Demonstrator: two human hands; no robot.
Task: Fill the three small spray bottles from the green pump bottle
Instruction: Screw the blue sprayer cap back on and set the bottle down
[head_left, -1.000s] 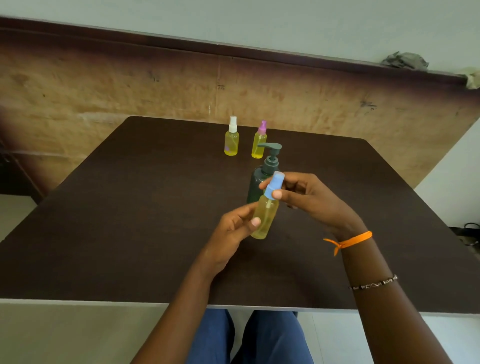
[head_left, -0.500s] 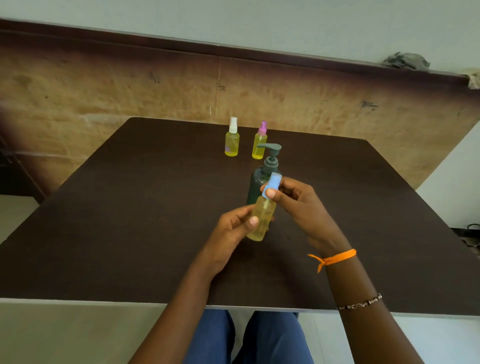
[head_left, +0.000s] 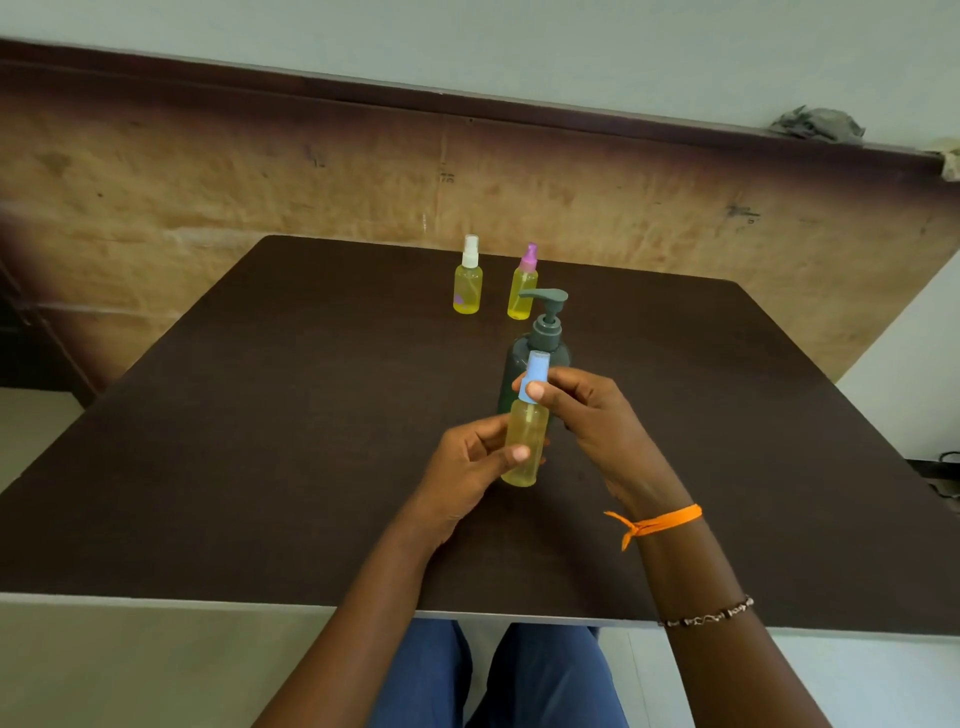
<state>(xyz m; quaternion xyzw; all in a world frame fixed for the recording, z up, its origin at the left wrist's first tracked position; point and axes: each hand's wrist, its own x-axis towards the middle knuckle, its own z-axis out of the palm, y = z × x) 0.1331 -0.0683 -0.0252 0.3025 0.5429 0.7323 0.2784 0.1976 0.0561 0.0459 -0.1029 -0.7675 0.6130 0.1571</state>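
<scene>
Over the middle of the dark table (head_left: 260, 441), my left hand (head_left: 467, 473) grips the body of a small spray bottle (head_left: 525, 441) full of yellow liquid. My right hand (head_left: 587, 415) pinches its blue cap (head_left: 535, 375) between thumb and fingers. Right behind it stands the dark green pump bottle (head_left: 540, 338), partly hidden by the held bottle and my fingers. Further back stand two more yellow-filled spray bottles, one with a white top (head_left: 467, 278) and one with a pink top (head_left: 523, 286).
A brown board (head_left: 208, 187) runs behind the table's far edge. A crumpled grey rag (head_left: 818, 123) lies on the ledge at the upper right. My legs in blue trousers (head_left: 498, 675) show below the near edge.
The held bottle has come more upright. My right hand has drawn in towards me while its fingers stay on the blue cap. My left hand has hardly moved.
</scene>
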